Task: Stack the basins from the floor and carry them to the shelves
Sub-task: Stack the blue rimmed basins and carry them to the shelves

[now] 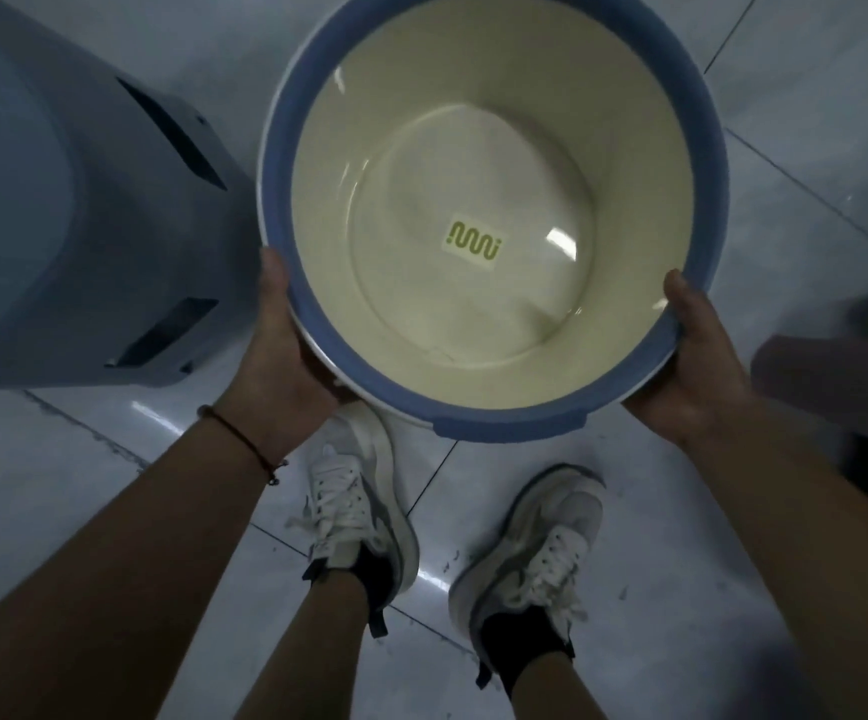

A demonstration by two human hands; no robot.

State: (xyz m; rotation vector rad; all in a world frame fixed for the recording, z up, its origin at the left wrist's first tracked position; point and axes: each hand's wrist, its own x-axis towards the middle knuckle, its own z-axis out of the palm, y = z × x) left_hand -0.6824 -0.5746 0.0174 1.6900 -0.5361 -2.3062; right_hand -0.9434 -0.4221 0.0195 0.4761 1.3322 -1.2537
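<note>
1. Pale glossy floor tiles point(83, 491) with dark grout lines fill the view beneath you, catching a few bright glints of light.
2. To your left stands a large grey-blue plastic unit point(57, 226) with dark rectangular slots in its side; its base sits on the tiles, near the basin but apart from it.
3. You hold a round cream-coloured plastic basin with a blue rim point(494, 210) out in front of you, lifted clear of the floor and tilted a little toward you. A thin white edge shows under the blue rim on the left, which suggests another basin nested below, though you cannot tell for sure.
4. Your two white and grey lace-up sneakers point(364, 506) stand on the tiles below the basin, worn with dark ankle socks.
5. Your left hand point(286, 350) grips the basin's lower left edge: the thumb lies on the blue rim and the other fingers curl under, out of sight.
6. Your right hand point(691, 356) clasps the lower right edge the same way, thumb pressed on the rim, fingers hidden beneath.
7. A thin dark red cord bracelet point(244, 439) circles your left wrist.
8. A small pale sticker with a green wavy mark point(473, 242) lies on the basin's inner bottom.
</note>
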